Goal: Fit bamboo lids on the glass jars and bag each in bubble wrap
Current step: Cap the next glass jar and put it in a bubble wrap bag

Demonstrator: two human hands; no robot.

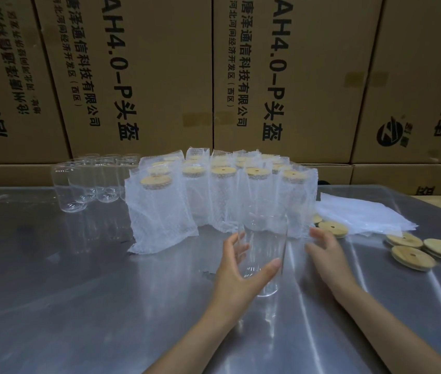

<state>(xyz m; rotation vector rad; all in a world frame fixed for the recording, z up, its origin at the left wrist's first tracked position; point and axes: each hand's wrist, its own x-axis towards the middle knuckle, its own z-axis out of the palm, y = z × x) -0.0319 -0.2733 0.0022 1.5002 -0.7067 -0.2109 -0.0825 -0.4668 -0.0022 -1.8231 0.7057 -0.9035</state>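
On the steel surface [79, 292], an unlidded glass jar [265, 247] is gripped upright by the left hand [238, 268], right hand [324, 249] released; a bamboo lid [332, 228] should be seated squarely

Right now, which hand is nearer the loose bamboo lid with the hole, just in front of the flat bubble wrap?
Right. The right hand reaches toward that bamboo lid, fingertips just short of it. The left hand is further left, curled around the bare glass jar.
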